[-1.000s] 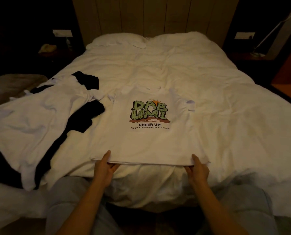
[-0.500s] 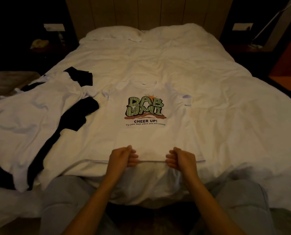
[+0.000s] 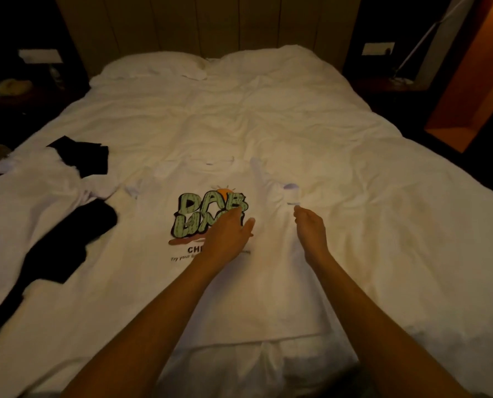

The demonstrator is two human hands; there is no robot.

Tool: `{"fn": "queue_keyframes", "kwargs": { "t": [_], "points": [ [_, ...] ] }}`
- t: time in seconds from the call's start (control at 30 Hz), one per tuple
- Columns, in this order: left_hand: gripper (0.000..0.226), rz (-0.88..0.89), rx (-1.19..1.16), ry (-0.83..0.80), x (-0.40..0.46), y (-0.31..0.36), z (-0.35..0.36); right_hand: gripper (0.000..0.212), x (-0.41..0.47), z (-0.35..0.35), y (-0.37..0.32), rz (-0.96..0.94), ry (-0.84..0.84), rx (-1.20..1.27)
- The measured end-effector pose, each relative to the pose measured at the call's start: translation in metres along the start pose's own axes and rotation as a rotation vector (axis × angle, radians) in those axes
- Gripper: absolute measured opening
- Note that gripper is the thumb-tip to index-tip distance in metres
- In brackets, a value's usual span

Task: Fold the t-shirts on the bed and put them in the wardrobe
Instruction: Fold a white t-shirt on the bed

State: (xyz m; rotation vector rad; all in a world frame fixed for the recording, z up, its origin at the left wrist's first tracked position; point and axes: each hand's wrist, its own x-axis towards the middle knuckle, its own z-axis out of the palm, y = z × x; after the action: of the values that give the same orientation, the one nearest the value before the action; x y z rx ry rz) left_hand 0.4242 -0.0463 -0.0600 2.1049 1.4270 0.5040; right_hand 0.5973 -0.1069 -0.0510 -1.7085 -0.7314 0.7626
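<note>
A white t-shirt with a green "DAB" print lies face up on the bed, hem toward me. My left hand reaches over the chest with straight fingers and rests on the print, covering part of it. My right hand hovers beside it at the shirt's right side. Its loosely bent fingertips are just short of the right sleeve and hold nothing that I can see.
More clothes lie in a heap on the bed's left: white garments mixed with black ones. Two pillows sit by the headboard. Dark nightstands flank the bed, and an orange-lit recess stands at the right.
Both hands let go of the hem and moved forward up the shirt, the left onto the print and the right toward the right sleeve. The camera moved closer over the bed.
</note>
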Motion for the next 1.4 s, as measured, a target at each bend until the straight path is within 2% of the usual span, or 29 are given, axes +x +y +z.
{"fn": "queue_keyframes", "kwargs": {
  "t": [0.23, 0.33, 0.47, 0.63, 0.7, 0.77, 0.87, 0.93, 1.0, 1.1, 1.2, 1.3, 1.4],
  "points": [
    [0.060, 0.043, 0.171, -0.097, 0.116, -0.012, 0.032, 0.023, 0.120, 0.023, 0.010, 0.237, 0.024, 0.237],
    [0.063, 0.042, 0.244, -0.109, 0.162, -0.019, 0.043, 0.027, 0.162, 0.036, 0.011, 0.315, -0.021, 0.469],
    [0.063, 0.063, 0.294, -0.084, 0.210, -0.025, 0.058, 0.023, 0.201, 0.046, 0.004, 0.466, -0.080, 0.756],
    [0.062, 0.073, 0.241, -0.051, 0.239, -0.031, 0.072, 0.012, 0.226, 0.061, 0.009, 0.585, -0.046, 0.787],
    [0.061, 0.080, 0.242, -0.028, 0.242, -0.035, 0.077, 0.010, 0.230, 0.066, 0.012, 0.569, -0.008, 0.780],
    [0.060, 0.082, 0.238, -0.012, 0.241, -0.038, 0.081, 0.012, 0.231, 0.067, 0.008, 0.465, 0.078, 0.783],
    [0.060, 0.081, 0.203, 0.015, 0.240, -0.039, 0.082, 0.015, 0.226, 0.062, -0.001, 0.096, 0.189, 0.687],
    [0.059, 0.075, 0.185, 0.022, 0.239, -0.039, 0.083, 0.015, 0.218, 0.058, 0.000, -0.041, 0.212, 0.608],
    [0.057, 0.082, 0.214, 0.027, 0.237, -0.040, 0.085, 0.006, 0.213, 0.055, 0.007, 0.077, 0.134, 0.782],
    [0.056, 0.087, 0.246, 0.038, 0.236, -0.040, 0.088, 0.030, 0.216, 0.045, 0.018, 0.390, -0.105, 1.080],
    [0.055, 0.090, 0.258, 0.037, 0.236, -0.039, 0.088, 0.035, 0.225, 0.033, 0.020, 0.457, -0.170, 1.099],
    [0.055, 0.093, 0.297, 0.036, 0.237, -0.040, 0.089, 0.021, 0.238, 0.037, 0.015, 0.531, -0.171, 1.046],
    [0.057, 0.074, 0.292, 0.011, 0.238, -0.039, 0.087, 0.007, 0.251, 0.039, 0.002, 0.428, -0.117, 0.923]
  ]
}}
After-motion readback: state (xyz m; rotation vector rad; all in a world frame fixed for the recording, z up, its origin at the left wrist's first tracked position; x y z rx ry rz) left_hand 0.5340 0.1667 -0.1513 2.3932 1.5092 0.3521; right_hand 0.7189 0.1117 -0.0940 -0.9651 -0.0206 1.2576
